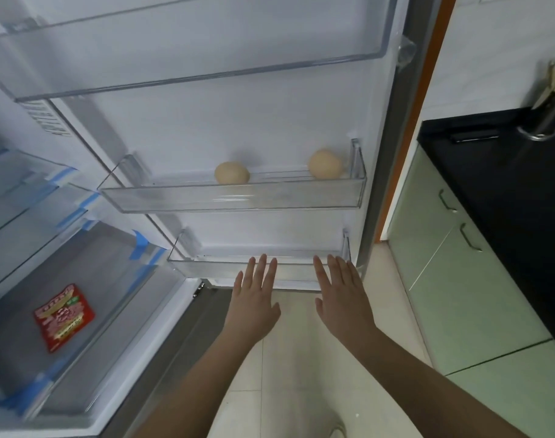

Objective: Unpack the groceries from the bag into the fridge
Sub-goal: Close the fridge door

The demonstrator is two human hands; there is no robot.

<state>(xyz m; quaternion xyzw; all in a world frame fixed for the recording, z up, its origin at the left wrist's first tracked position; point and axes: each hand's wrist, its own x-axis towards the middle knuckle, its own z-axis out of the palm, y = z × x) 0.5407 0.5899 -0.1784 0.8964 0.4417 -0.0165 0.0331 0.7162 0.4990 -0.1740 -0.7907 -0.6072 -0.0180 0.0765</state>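
1. A red packet lies flat in the fridge drawer at 8 o'clock, glossy and printed (text unreadable).
2. 2 pale eggs, one mid-shelf and one at the right end, sit well apart on the middle door shelf near 12 o'clock.
3. The left hand and right hand, at 6 o'clock, hold nothing, fingers straight and spread before the bottom door shelf.
4. No bag is visible, so I cannot tell what remains; likely 3 items are stowed.
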